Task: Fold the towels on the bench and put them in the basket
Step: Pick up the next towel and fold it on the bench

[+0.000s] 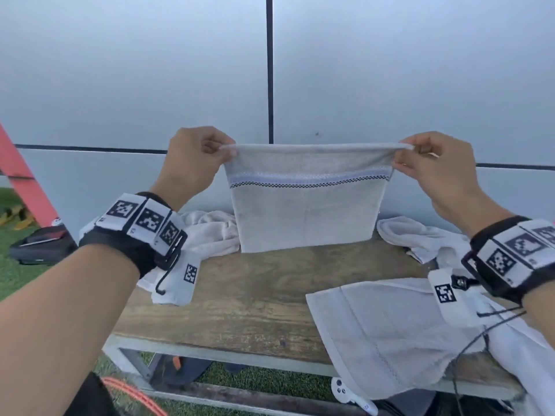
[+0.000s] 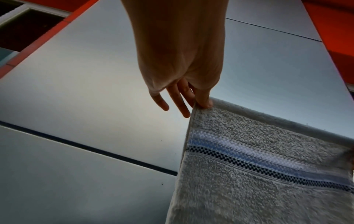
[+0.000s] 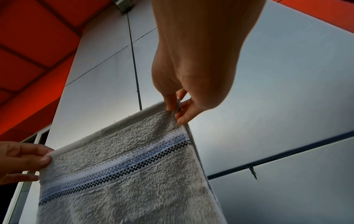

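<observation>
Outdoors, against a grey panelled wall [image 1: 150,85] with dark seams; wooden bench [image 1: 249,301] on a metal frame, over artificial grass [image 1: 12,283]. Held up above the bench, taut and flat: grey towel [image 1: 306,211] with a blue band and a dark checked stripe, lower edge hanging just over the bench top, apart from the other towels. Left hand [image 1: 195,160] pinched on the towel's top left corner, thumb in front; in the left wrist view two fingers [image 2: 178,98] seen straight and off the cloth. Right hand [image 1: 435,166] pinched on the top right corner, thumb and fingertips closed on the hem. Tracking bands with black-and-white markers on both wrists. Crumpled white towel [image 1: 210,232] at back left of the bench, another white towel [image 1: 420,238] at back right, a third spread towel [image 1: 375,334] draped over the front right edge. Red ladder leg [image 1: 24,175] at far left. White controller [image 1: 345,391] on the ground under the bench. Basket not seen.
</observation>
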Tool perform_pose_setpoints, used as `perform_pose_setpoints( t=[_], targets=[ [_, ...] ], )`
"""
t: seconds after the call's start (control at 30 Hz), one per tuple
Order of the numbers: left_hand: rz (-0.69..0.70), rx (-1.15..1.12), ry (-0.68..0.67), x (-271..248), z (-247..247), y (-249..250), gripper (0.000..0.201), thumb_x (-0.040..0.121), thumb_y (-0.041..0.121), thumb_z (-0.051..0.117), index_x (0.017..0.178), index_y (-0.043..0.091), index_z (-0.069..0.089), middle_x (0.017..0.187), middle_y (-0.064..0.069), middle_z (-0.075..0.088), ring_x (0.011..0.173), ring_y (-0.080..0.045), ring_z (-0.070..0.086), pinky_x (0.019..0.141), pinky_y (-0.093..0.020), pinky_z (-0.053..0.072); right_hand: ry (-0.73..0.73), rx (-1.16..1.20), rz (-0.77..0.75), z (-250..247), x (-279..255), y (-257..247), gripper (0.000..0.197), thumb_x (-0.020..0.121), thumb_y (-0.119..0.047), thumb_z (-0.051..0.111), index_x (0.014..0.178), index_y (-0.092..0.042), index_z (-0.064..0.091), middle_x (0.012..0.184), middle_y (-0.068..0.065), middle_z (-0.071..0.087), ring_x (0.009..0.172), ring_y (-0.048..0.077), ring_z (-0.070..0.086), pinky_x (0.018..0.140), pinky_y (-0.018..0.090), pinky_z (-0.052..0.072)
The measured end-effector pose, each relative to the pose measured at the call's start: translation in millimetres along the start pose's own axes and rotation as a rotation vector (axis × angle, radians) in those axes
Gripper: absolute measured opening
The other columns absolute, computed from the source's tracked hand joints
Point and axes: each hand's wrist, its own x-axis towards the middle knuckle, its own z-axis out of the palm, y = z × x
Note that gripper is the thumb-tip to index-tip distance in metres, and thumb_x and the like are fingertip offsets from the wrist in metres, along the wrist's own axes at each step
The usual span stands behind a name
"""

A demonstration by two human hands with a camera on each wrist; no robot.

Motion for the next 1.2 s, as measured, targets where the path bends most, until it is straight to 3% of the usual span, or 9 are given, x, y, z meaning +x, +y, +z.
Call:
perform_pose_setpoints(
  t=[0.13,0.27,0.4,0.5,0.7,0.87,0.97,1.07,1.2],
  targets=[
    [-0.053,0.022,-0.153,-42.4,0.7,-26.9,0.003,0.089,0.014,0.074,0.088,0.016,0.071,0.093,-0.001,0.075,0.084,-0.010,0.068,0.082,-0.023,0.052,-0.131,-0.157,0.098,-10.2,-36.4,27.7,0.016,0.088,-0.005,0.069,0.083,-0.020,0.070,0.086,0.002,0.071,0.081,0.012,0.066,0.082,0.032,0.060],
    [-0.207,0.133,-0.520,-86.2,3.1,-69.5,0.006,0.091,0.025,0.072,0.087,0.021,0.069,0.078,-0.009,0.075,0.069,-0.014,0.058,0.077,-0.032,0.047,-0.479,-0.360,0.329,-23.4,-76.3,61.0,0.009,0.090,-0.005,0.067,0.084,-0.012,0.067,0.092,0.009,0.073,0.085,0.016,0.064,0.089,0.035,0.056],
    [-0.300,0.222,-0.909,-117.6,8.4,-91.0,0.011,0.091,0.028,0.072,0.090,0.018,0.069,0.081,-0.001,0.076,0.070,-0.005,0.060,0.075,-0.026,0.044,-0.819,-0.550,0.409,-32.8,-101.7,80.4,0.008,0.089,-0.002,0.066,0.083,-0.007,0.066,0.077,0.008,0.067,0.073,0.016,0.059,0.067,0.023,0.049],
    [-0.348,0.208,-1.032,-131.1,17.6,-97.1,0.011,0.089,0.031,0.074,0.089,0.025,0.065,0.084,0.010,0.076,0.080,-0.006,0.068,0.082,-0.032,0.050,-0.786,-0.584,0.370,-32.7,-107.7,90.8,0.007,0.089,-0.001,0.065,0.084,-0.006,0.065,0.075,0.009,0.068,0.069,0.016,0.057,0.066,0.028,0.050],
    [-0.410,0.251,-0.749,-123.4,40.4,-106.9,0.015,0.091,0.035,0.071,0.090,0.021,0.075,0.089,0.005,0.078,0.087,-0.013,0.071,0.087,-0.033,0.054,-0.515,-0.613,0.245,-21.3,-106.4,117.6,0.011,0.086,-0.004,0.067,0.082,-0.014,0.067,0.077,0.006,0.075,0.070,0.022,0.066,0.073,0.038,0.054],
    [-0.505,0.278,-0.533,-115.0,66.4,-120.9,0.020,0.089,0.026,0.074,0.079,0.008,0.075,0.067,-0.002,0.070,0.060,-0.010,0.061,0.059,-0.024,0.046,-0.467,-0.728,0.183,2.5,-91.1,140.1,0.009,0.086,-0.010,0.065,0.081,-0.018,0.066,0.075,0.003,0.072,0.073,0.024,0.066,0.062,0.033,0.050],
    [-0.544,0.308,-0.445,-110.8,81.2,-135.3,0.029,0.088,0.023,0.073,0.077,-0.004,0.071,0.068,-0.016,0.067,0.057,-0.014,0.054,0.055,-0.023,0.042,-0.461,-0.815,0.178,21.1,-78.5,151.7,0.008,0.084,-0.013,0.063,0.079,-0.019,0.066,0.071,0.000,0.070,0.066,0.017,0.063,0.054,0.025,0.042],
    [-0.565,0.325,-0.368,-105.0,95.7,-151.6,0.029,0.086,0.020,0.074,0.073,-0.006,0.069,0.065,-0.009,0.056,0.061,-0.019,0.051,0.056,-0.028,0.042,-0.477,-0.883,0.219,36.8,-66.8,169.0,0.010,0.079,-0.020,0.060,0.070,-0.024,0.063,0.068,-0.006,0.066,0.067,0.018,0.062,0.064,0.033,0.052],
    [-0.590,0.367,-0.385,-102.6,111.6,-170.0,0.024,0.083,0.019,0.075,0.065,0.004,0.070,0.070,0.002,0.066,0.062,-0.016,0.059,0.060,-0.029,0.050,-0.529,-0.970,0.299,53.1,-57.8,189.8,0.011,0.075,-0.022,0.057,0.068,-0.025,0.064,0.075,-0.005,0.067,0.074,0.023,0.063,0.072,0.036,0.055]
  ],
)
